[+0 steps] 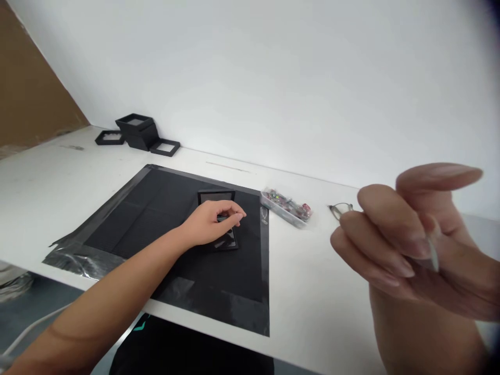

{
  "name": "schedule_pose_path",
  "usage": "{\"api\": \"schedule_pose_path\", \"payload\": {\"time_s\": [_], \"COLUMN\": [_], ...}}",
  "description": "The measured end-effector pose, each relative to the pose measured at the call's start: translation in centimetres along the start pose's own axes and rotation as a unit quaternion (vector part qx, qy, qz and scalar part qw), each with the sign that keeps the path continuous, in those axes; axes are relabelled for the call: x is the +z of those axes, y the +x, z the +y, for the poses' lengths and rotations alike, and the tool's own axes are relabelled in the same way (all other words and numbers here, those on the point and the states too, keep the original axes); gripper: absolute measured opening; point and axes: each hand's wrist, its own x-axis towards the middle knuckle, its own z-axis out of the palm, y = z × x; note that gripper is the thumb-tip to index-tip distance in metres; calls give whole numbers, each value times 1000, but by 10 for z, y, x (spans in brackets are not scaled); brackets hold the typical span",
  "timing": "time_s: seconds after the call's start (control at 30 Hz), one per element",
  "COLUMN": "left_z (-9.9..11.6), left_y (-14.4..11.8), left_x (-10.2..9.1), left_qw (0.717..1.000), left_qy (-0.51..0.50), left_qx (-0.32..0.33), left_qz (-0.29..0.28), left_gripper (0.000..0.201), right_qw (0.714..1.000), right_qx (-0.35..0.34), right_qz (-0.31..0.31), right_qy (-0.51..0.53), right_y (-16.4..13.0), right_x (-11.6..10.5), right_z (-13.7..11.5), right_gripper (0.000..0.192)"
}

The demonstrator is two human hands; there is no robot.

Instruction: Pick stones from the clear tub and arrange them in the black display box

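On a white table (332, 291), against a plain white wall, a black mat (156, 213) lies flat with glossy dark tape along its edges. No brand, label or writing can be read anywhere in view.

The left hand (213, 221) reaches out over the middle of the mat, palm down, fingers curled together with the fingertips pressing on a small black frame (219, 219). The frame lies flat on the mat, directly under the hand; its far edge and a shiny near corner show past the fingers, the rest is hidden. The hand rests on it rather than lifting it.

The right hand (414, 245) is raised close to the camera at the right, large and slightly blurred, well apart from the frame. Its thumb and fingers are pressed together in a pinch on a thin clear strip (433, 255), which sticks out downward between them; what the strip is cannot be told.

Just beyond the mat's right edge sits a low clear box (287, 207) filled with small multicoloured pieces, too small to make out. To the right of the box, partly hidden behind the right hand's fingers, a small wire loop (339, 209) lies on the table.

At the far left corner, near the wall, several more black frames are stacked (136, 131) and laid beside one another
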Motion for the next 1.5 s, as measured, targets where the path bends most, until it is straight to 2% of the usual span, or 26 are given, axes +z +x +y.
{"api": "schedule_pose_path", "payload": {"time_s": [0.17, 0.37, 0.43, 0.53, 0.63, 0.73, 0.83, 0.93, 1.0, 1.17, 1.37, 1.5], "left_z": [-1, 2, 2, 4, 9, 17, 25, 29, 30, 27, 24, 26], "left_y": [-2, -4, -5, -7, -9, -13, -16, -19, -19, -15, -10, -11], "left_x": [7, 11, 12, 14, 16, 17, 19, 20, 20, 16, 14, 14], "left_qw": [999, 999, 998, 993, 976, 957, 936, 920, 912, 882, 845, 846], "left_qy": [28, 46, 48, 53, 53, 49, 55, 56, 71, 115, 117, 127], "left_qx": [5, 6, 25, 94, 180, 248, 293, 307, 321, 381, 444, 435], "left_qz": [18, -2, 6, 53, 109, 140, 187, 237, 247, 254, 274, 280], "left_gripper": [26, 25, 25, 22, 19, 20, 20, 27, 30, 18, 13, 12], "right_qw": [1000, 999, 999, 998, 997, 995, 993, 989, 984, 970, 965, 961], "right_qx": [21, 28, 25, 21, 17, 19, 48, 98, 137, 220, 244, 268], "right_qz": [5, 0, 20, 62, 77, 84, 104, 109, 108, 88, 83, 52], "right_qy": [-4, -17, -22, -8, 27, 47, 37, 23, 25, 54, 52, 37], "right_y": [-6, -6, -4, 0, 3, 5, 6, 10, 13, 17, 13, 12], "right_x": [1, 3, 6, 9, 8, 7, 11, 20, 25, 32, 33, 34], "right_z": [1, 7, 8, 12, 16, 21, 26, 34, 42, 57, 61, 66], "right_gripper": [42, 47, 46, 45, 49, 43, 37, 31, 27, 26, 28, 27]}}
